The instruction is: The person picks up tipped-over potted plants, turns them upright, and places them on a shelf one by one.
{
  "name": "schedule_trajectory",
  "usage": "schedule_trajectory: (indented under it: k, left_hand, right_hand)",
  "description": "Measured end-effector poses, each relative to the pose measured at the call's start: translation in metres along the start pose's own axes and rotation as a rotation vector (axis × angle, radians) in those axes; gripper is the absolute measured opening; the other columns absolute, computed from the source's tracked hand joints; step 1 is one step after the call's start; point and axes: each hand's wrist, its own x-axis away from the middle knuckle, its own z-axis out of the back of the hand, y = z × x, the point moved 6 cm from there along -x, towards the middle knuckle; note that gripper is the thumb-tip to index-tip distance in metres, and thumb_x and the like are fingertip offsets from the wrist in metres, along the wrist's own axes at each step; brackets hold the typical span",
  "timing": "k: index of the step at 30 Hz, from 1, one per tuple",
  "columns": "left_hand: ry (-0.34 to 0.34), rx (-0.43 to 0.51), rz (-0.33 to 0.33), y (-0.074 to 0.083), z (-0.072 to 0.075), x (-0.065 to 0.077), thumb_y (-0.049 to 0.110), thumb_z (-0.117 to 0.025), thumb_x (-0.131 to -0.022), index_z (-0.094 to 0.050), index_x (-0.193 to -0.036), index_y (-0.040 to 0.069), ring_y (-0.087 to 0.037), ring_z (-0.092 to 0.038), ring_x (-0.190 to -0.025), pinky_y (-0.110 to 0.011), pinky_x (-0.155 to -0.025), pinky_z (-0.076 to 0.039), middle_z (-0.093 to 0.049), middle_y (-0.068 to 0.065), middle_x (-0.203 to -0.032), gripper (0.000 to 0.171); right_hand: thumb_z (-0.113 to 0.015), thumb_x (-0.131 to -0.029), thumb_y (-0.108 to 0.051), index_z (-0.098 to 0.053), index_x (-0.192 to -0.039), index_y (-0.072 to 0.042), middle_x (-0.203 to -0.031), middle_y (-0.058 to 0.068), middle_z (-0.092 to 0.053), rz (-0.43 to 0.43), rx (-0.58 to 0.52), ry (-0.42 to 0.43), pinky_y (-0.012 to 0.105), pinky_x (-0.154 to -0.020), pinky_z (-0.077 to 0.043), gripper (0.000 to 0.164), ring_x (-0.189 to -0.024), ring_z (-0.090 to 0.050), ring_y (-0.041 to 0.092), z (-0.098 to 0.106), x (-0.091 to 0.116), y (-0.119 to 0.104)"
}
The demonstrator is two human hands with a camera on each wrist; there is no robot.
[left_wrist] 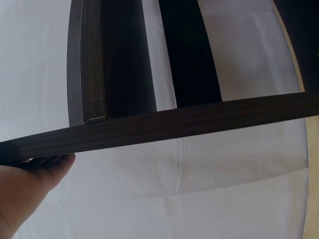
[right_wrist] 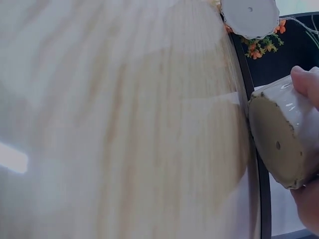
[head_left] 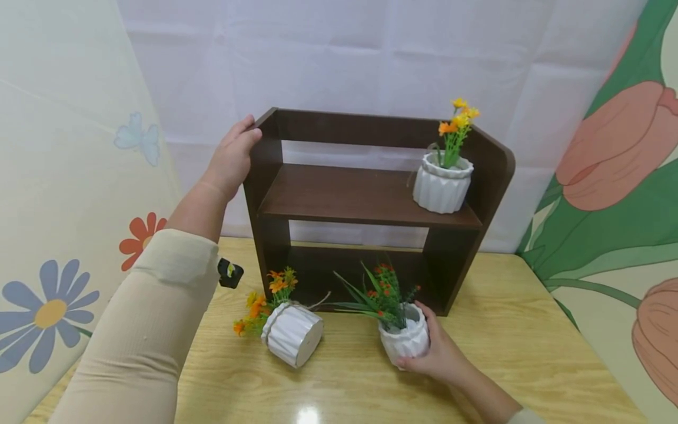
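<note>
My left hand (head_left: 231,158) rests against the outer face of the dark brown shelf unit's (head_left: 339,200) left side panel, near its upper corner. In the left wrist view its fingers (left_wrist: 62,168) lie along that panel. My right hand (head_left: 441,348) grips a white ribbed pot (head_left: 405,341) with long green leaves and small red flowers, in front of the lower shelf. That pot is tilted, its base facing the right wrist camera. Left of it, another white pot (head_left: 291,335) with orange flowers lies on its side on the table.
A third white pot (head_left: 442,185) with yellow and orange flowers stands upright at the right end of the upper shelf. A small black object (head_left: 230,273) shows beside my left sleeve. The wooden table (head_left: 508,330) meets flower-printed panels on both sides.
</note>
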Motion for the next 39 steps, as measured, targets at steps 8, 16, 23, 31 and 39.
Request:
schedule_trajectory:
  k: [8, 16, 23, 31, 39]
  left_hand:
    - [0.002, -0.007, 0.001, -0.001, 0.001, 0.000, 0.040, -0.028, -0.104, -0.013, -0.159, 0.021, -0.021, -0.012, -0.152, -0.042, -0.124, -0.011, -0.013, -0.002, -0.166, 0.060]
    - [0.003, -0.011, -0.006, 0.001, 0.001, 0.000, 0.040, -0.028, -0.104, -0.013, -0.159, 0.021, -0.021, -0.013, -0.152, -0.042, -0.124, -0.012, -0.013, -0.002, -0.166, 0.060]
    - [0.011, 0.005, -0.009, -0.003, 0.002, -0.002, 0.042, -0.031, -0.103, -0.016, -0.159, 0.021, -0.021, -0.015, -0.151, -0.042, -0.124, -0.012, -0.016, -0.003, -0.166, 0.061]
    - [0.001, 0.018, -0.006, 0.001, 0.000, 0.000, 0.039, -0.030, -0.104, -0.013, -0.159, 0.019, -0.021, -0.016, -0.151, -0.039, -0.124, -0.013, -0.014, -0.003, -0.166, 0.061]
    - [0.003, 0.012, -0.002, -0.001, 0.001, -0.002, 0.038, -0.029, -0.104, -0.012, -0.159, 0.019, -0.020, -0.013, -0.152, -0.038, -0.124, -0.011, -0.013, -0.003, -0.166, 0.061]
  right_hand:
    - [-0.095, -0.052, -0.020, -0.029, -0.148, -0.013, -0.129, 0.020, -0.056, -0.058, -0.005, 0.017, 0.046, -0.097, -0.045, 0.117, -0.115, -0.056, 0.031, 0.001, 0.004, 0.005]
    - [-0.096, -0.053, -0.018, -0.027, -0.149, -0.012, -0.134, 0.022, -0.055, -0.102, -0.034, 0.043, 0.053, -0.100, -0.044, 0.118, -0.118, -0.057, 0.037, 0.001, 0.007, 0.006]
    - [-0.095, -0.056, -0.018, -0.026, -0.149, -0.010, -0.135, 0.023, -0.053, -0.091, -0.063, 0.064, 0.055, -0.102, -0.042, 0.116, -0.121, -0.054, 0.039, -0.001, 0.010, 0.007]
    - [-0.094, -0.057, -0.016, -0.024, -0.148, -0.007, -0.136, 0.025, -0.053, -0.088, -0.070, 0.087, 0.056, -0.103, -0.039, 0.116, -0.122, -0.053, 0.040, -0.003, 0.012, 0.014]
    - [-0.093, -0.057, -0.012, -0.022, -0.148, -0.004, -0.137, 0.029, -0.050, -0.098, -0.094, 0.085, 0.061, -0.107, -0.035, 0.116, -0.126, -0.049, 0.045, -0.006, 0.012, 0.019]
